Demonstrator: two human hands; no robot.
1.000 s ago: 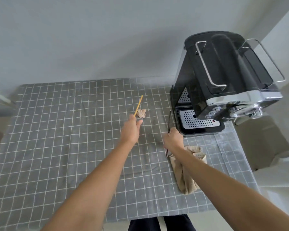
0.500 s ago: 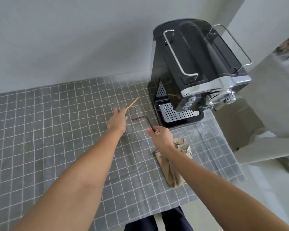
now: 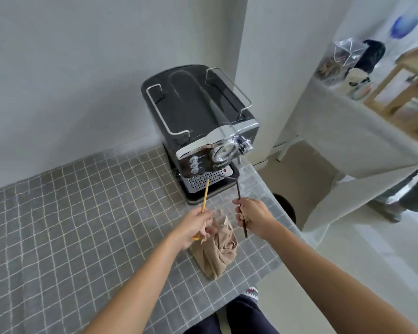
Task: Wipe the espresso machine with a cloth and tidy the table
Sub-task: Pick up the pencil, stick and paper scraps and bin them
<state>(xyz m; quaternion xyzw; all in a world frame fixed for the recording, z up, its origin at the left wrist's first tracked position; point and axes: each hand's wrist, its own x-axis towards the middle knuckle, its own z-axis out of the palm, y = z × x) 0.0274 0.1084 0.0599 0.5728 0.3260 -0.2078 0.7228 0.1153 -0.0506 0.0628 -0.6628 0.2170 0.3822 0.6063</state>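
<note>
The black and chrome espresso machine stands at the table's far right corner, its perforated drip tray facing me. A crumpled beige cloth lies on the grey checked tablecloth just in front of the machine. My left hand is shut on a thin yellow stick that points up toward the drip tray; a small crumpled scrap seems tucked under its fingers. My right hand is shut on a dark bent straw, above the cloth's right side.
The table's right edge runs close beside my right hand, with pale floor beyond. A white-draped table with wooden shelves and clutter stands to the right. A dark round object sits on the floor by the table corner. My legs are below the near edge.
Both hands have lifted their sticks off the tablecloth and drawn back toward me, now over the beige cloth. The small scrap is gone from the table. My view swung right.
</note>
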